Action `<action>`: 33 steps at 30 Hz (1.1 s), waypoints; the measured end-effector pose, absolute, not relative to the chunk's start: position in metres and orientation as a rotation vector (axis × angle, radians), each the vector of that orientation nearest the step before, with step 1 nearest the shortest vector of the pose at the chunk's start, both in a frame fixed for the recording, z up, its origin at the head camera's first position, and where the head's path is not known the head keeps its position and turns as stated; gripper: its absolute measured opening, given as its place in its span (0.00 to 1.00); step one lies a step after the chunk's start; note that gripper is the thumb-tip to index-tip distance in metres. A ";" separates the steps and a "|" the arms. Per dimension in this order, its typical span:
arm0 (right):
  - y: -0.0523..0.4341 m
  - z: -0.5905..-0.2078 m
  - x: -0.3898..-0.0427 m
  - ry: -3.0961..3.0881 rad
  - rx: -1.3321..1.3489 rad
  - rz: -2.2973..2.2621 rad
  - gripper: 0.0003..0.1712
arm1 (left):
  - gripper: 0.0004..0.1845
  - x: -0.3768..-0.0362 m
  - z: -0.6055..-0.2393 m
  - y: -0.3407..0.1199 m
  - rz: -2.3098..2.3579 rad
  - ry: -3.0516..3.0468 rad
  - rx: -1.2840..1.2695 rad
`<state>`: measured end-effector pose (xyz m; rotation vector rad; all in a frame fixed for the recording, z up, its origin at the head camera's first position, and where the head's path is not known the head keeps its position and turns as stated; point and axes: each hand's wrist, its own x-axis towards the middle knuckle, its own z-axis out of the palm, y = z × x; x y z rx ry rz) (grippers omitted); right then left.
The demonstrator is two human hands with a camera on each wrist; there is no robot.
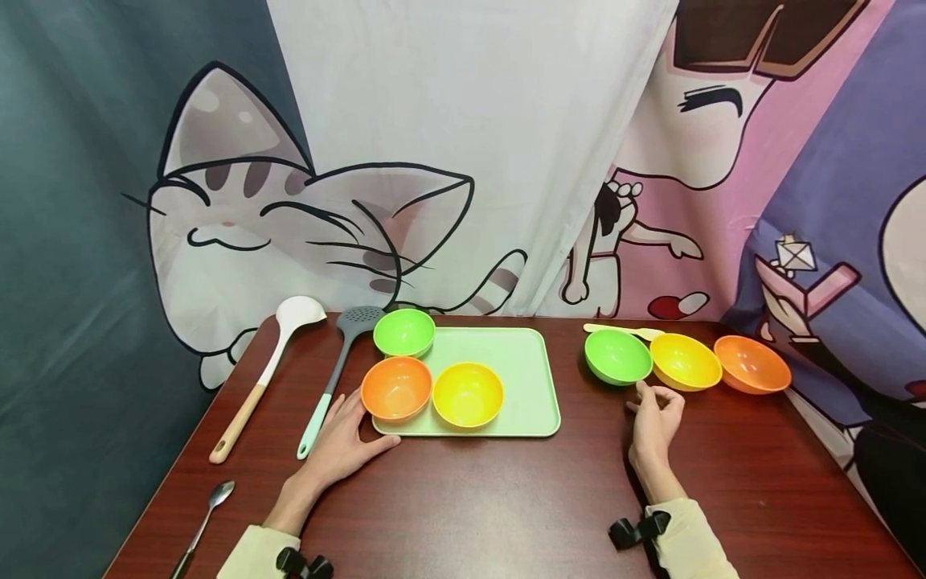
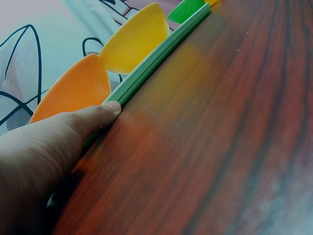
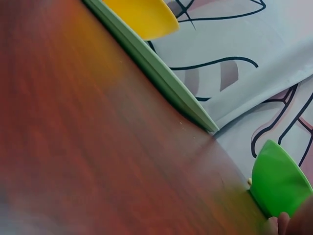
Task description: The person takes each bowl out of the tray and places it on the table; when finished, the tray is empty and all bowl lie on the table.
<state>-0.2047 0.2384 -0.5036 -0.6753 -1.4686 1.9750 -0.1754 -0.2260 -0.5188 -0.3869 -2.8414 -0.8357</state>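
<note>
Left hand (image 1: pixel 343 444), fingers wide, touches smooth pale-green tray (image 1: pixel 526 386); right hand (image 1: pixel 657 420) bends beside glossy green bowl (image 1: pixel 618 359); its grip I cannot tell.

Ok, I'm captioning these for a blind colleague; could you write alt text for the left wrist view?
A person's left grip rests its thumb against the edge of a green tray holding an orange bowl and a yellow bowl. A green bowl shows partly beyond; reddish-brown tabletop fills the right side.
</note>
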 end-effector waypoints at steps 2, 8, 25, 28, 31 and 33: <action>0.237 -0.504 -0.202 -1.489 -0.658 1.972 0.09 | 0.53 -0.175 -0.518 -0.226 -0.838 -2.841 -0.386; 0.233 -0.504 -0.197 -1.554 -0.601 1.969 0.09 | 0.54 -0.175 -0.519 -0.227 -0.844 -2.839 -0.389; 0.219 -0.498 -0.195 -1.943 -0.393 2.046 0.12 | 0.53 -0.172 -0.519 -0.229 -0.836 -2.846 -0.364; 0.212 -0.496 -0.198 -1.986 -0.262 2.047 0.14 | 0.53 -0.173 -0.520 -0.229 -0.829 -2.820 -0.377; 0.205 -0.490 -0.202 -2.049 -0.178 2.050 0.14 | 0.53 -0.174 -0.521 -0.227 -0.829 -2.802 -0.393; 0.200 -0.485 -0.206 -2.104 -0.139 2.052 0.13 | 0.53 -0.174 -0.522 -0.226 -0.832 -2.802 -0.396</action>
